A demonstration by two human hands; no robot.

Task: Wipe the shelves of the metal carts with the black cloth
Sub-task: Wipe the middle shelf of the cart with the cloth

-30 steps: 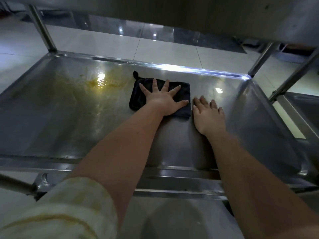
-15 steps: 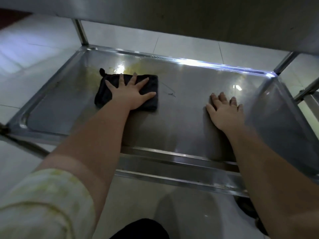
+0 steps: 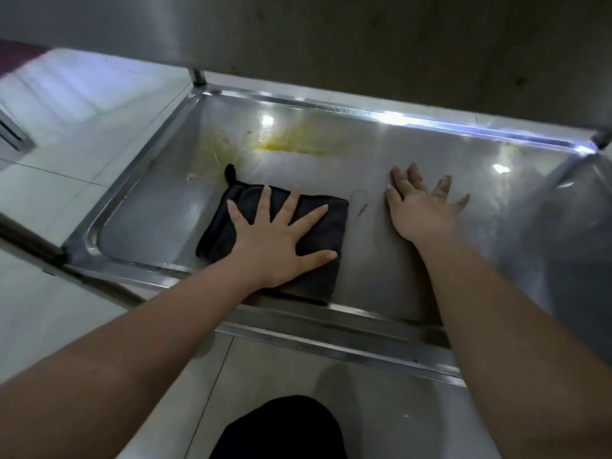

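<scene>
Black cloth lies folded at centre frame on the cart shelf — left hand presses it, fingers spread flat; right hand rests open beside it. Risk: yellow stain above gets missed or smeared

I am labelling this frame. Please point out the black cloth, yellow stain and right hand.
black cloth (image 3: 332, 228), head view, bare right part
yellow stain (image 3: 288, 146), head view, its middle
right hand (image 3: 422, 212), head view, back of hand
</scene>
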